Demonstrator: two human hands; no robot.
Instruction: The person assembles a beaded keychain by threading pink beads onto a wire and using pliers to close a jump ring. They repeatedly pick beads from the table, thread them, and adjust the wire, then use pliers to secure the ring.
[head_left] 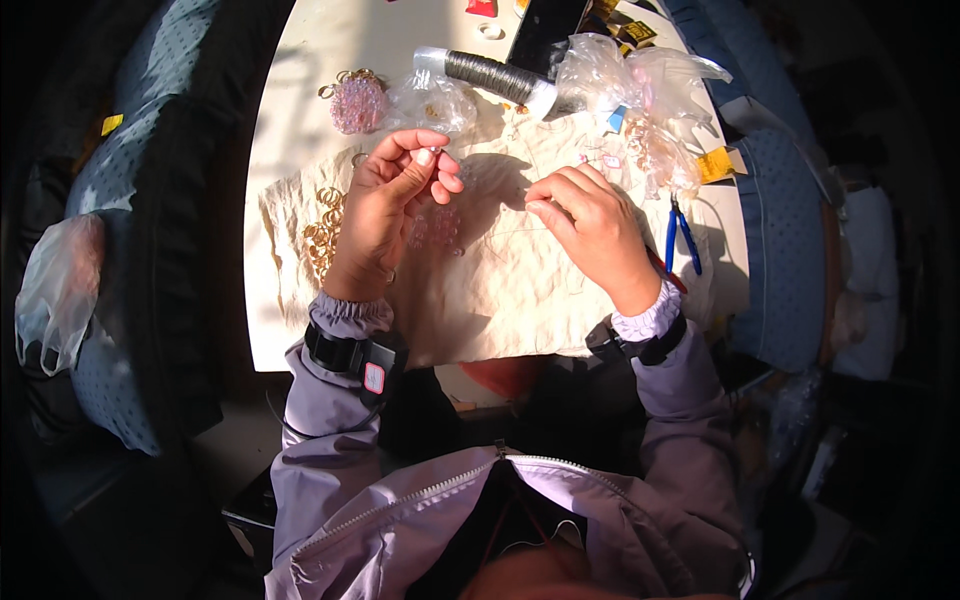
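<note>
Above the cream cloth (480, 310) my left hand (385, 200) is closed in a pinch, with a tiny shiny bead (435, 150) at the tips of thumb and forefinger. To its right, my right hand (595, 220) has thumb and fingers pressed together; whatever lies between them is too fine to make out. Loose pink clear beads (437, 230) lie in shadow on the cloth just right of my left wrist. Beside that wrist, on the left, is a heap of gold-coloured rings (322, 235).
Farther back are a pink bead cluster (358, 105), a clear bag (430, 100) and a spool of dark wire (490, 75). Plastic bags (640, 80) crowd the far right. Blue-handled pliers (683, 235) lie right of my right hand. Blue padded seats (785, 220) flank the table.
</note>
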